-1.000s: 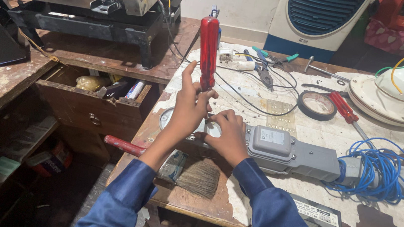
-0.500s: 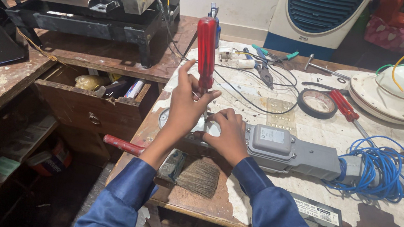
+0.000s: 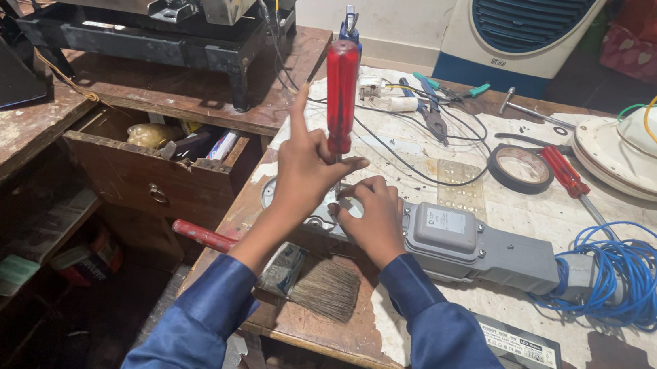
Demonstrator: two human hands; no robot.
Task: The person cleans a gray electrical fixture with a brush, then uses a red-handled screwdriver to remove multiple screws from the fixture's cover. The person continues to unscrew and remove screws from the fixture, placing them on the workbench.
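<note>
Near the worn wooden table's [image 3: 329, 335] front edge, the left hand [image 3: 305, 175] has its fingers closed round an upright red-handled screwdriver [image 3: 339, 96], forefinger raised. The right hand [image 3: 372, 213] presses curled fingers on the long grey metal lamp housing [image 3: 469, 244]. That housing looks heavy and stiff; the smooth handle seems best gripped low.

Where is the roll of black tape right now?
The roll of black tape lies flat on the workbench, right of the hands, beside a red-handled screwdriver and beyond the grey housing.
</note>
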